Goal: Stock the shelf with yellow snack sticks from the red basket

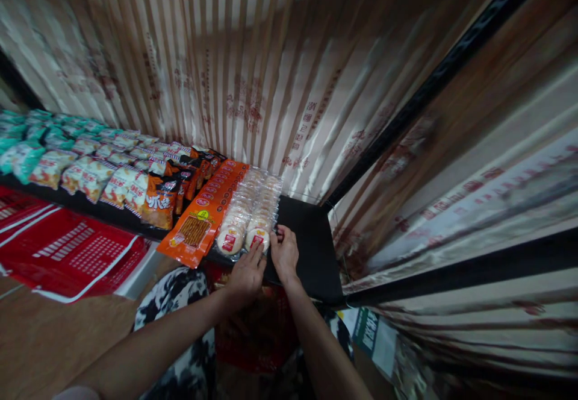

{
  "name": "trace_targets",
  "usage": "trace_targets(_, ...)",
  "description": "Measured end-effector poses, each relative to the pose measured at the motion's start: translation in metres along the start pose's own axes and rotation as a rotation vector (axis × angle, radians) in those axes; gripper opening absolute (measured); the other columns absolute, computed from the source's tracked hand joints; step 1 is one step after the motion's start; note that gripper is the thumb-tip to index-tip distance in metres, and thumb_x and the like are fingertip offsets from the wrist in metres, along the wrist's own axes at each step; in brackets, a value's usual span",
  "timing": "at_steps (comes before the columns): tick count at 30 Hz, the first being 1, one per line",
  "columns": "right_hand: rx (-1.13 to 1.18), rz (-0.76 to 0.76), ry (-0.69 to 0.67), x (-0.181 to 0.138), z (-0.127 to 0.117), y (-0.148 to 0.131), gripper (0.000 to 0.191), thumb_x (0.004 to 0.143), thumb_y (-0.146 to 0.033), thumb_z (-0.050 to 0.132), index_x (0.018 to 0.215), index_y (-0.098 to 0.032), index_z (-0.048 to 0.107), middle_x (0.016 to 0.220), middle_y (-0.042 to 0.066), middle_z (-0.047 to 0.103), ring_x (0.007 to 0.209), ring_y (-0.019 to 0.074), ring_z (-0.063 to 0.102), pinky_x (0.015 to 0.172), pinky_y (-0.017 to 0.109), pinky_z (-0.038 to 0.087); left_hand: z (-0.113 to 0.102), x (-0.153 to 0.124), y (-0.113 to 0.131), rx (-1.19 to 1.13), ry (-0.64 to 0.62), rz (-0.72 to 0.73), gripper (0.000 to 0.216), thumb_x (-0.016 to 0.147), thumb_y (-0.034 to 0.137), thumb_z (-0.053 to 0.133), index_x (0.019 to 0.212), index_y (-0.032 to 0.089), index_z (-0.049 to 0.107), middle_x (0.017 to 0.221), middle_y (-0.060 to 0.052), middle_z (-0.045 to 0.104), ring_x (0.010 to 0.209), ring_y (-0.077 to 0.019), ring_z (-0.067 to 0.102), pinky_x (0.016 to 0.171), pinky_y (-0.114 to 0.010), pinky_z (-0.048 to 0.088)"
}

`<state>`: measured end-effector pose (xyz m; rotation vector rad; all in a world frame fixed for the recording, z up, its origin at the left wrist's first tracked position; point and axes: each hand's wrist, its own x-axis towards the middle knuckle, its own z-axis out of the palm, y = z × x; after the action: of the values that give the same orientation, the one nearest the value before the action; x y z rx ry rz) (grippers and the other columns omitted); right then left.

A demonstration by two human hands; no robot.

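Two rows of clear-wrapped rice crackers (232, 240) stand side by side on a black shelf (309, 255). My left hand (248, 272) rests against the front of the right-hand row, its fingers stretched out onto the nearest wrapper. At the right side of the same row, my right hand (285, 254) touches the wrapper edge with slightly bent fingers, gripping nothing that I can see. Just left of the crackers lies a long orange snack packet (194, 231), its front end sticking out past the shelf edge.
Orange-and-black snack bags (160, 201), white snack bags (88, 177) and green ones (27, 159) line the shelf leftward. Behind stands a pleated printed sheet (253, 56) with a black post (433, 81). Red packaging (85, 249) lies below left; a green-and-white package (374, 337) below right.
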<state>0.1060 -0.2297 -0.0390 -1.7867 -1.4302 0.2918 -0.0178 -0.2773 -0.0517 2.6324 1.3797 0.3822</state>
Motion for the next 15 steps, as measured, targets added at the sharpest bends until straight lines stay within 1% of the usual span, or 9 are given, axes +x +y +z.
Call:
trace_targets(3,0.045,-0.013,0.037,-0.022,-0.002,-0.001,0.031,0.081,-0.030,0.041,0.104,-0.015,0.056,0.094,0.009,0.057,0.077,0.0166,0.056,0.071,0.030,0.047,0.002,-0.003,-0.002,-0.032,0.045,0.003,0.040,0.083,0.019,0.041,0.120,0.007,0.052,0.142,-0.019,0.034,0.136,-0.0288,0.021,0.104,-0.044,0.034)
trace_targets(6,0.078,-0.043,0.044,-0.050,-0.002,-0.001,0.026,0.082,-0.026,0.039,0.099,-0.016,0.056,0.096,0.010,0.057,0.083,0.0180,0.055,0.078,0.033,0.046,0.003,-0.007,-0.005,-0.059,0.063,0.000,0.042,0.085,0.021,0.039,0.124,0.008,0.049,0.145,-0.017,0.030,0.137,-0.0272,0.019,0.106,-0.043,0.032)
trace_targets(10,0.101,-0.119,0.078,-0.081,0.001,0.000,0.026,0.084,-0.023,0.036,0.097,-0.015,0.057,0.097,0.011,0.058,0.092,0.0189,0.054,0.084,0.035,0.046,-0.001,-0.017,-0.005,-0.060,0.111,-0.009,0.040,0.086,0.022,0.039,0.122,0.010,0.050,0.145,-0.016,0.030,0.137,-0.0264,0.018,0.107,-0.043,0.031)
trace_targets(13,0.051,-0.221,0.065,-0.092,0.003,0.003,0.029,0.086,-0.021,0.034,0.100,-0.014,0.059,0.104,0.012,0.059,0.101,0.0196,0.052,0.092,0.038,0.043,-0.003,-0.030,-0.006,-0.065,0.189,-0.063,0.041,0.083,0.021,0.043,0.123,0.011,0.050,0.145,-0.016,0.029,0.137,-0.0281,0.018,0.108,-0.046,0.028)
trace_targets(15,-0.013,-0.287,0.032,-0.093,0.004,0.003,0.034,0.087,-0.021,0.032,0.107,-0.013,0.059,0.114,0.013,0.059,0.109,0.0201,0.049,0.096,0.040,0.040,-0.003,-0.039,-0.009,-0.061,0.248,-0.119,0.043,0.082,0.020,0.045,0.124,0.011,0.049,0.147,-0.016,0.026,0.138,-0.0295,0.015,0.108,-0.048,0.026)
